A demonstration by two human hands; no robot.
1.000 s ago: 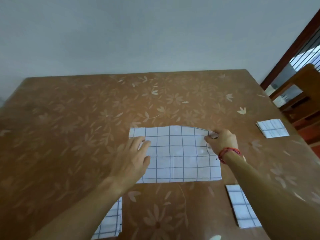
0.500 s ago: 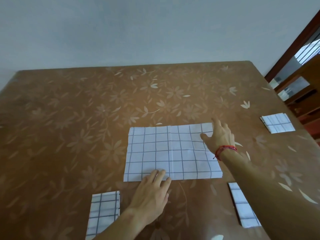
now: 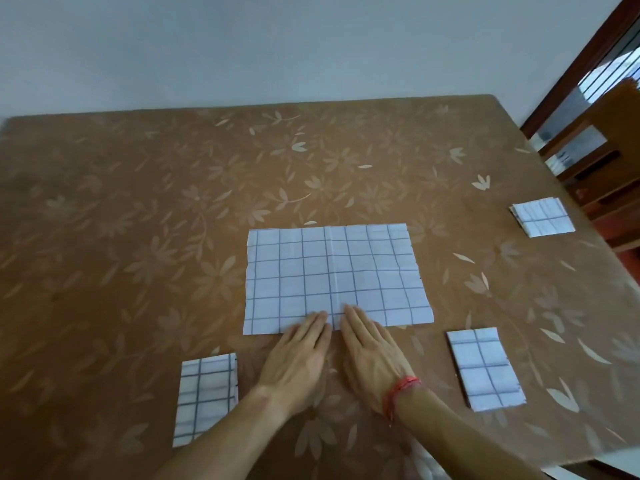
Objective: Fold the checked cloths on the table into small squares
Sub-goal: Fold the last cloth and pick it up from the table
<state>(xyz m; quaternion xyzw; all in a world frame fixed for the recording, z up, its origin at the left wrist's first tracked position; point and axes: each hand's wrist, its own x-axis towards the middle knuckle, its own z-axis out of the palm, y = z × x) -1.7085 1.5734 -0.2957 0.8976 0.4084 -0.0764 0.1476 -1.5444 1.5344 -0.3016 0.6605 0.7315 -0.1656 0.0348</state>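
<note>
A white checked cloth (image 3: 332, 271) lies flat as a wide rectangle in the middle of the table, with a crease down its centre. My left hand (image 3: 298, 362) and my right hand (image 3: 370, 358) rest side by side, palms down, fingers together, their tips on the cloth's near edge at the crease. Neither hand grips anything. A red string circles my right wrist. Three folded checked cloths lie around: one at the near left (image 3: 204, 396), one at the near right (image 3: 485, 368), one at the far right (image 3: 542, 216).
The table (image 3: 138, 220) wears a brown cover with pale flower prints and runs back to a plain white wall. Past its right edge stand a wooden chair (image 3: 606, 140) and a dark door frame. A scrap of white shows at the table's near edge.
My right hand left the cloth's far right corner and came down beside my left hand at the near edge. The cloth now lies flatter. The camera tilted down slightly.
</note>
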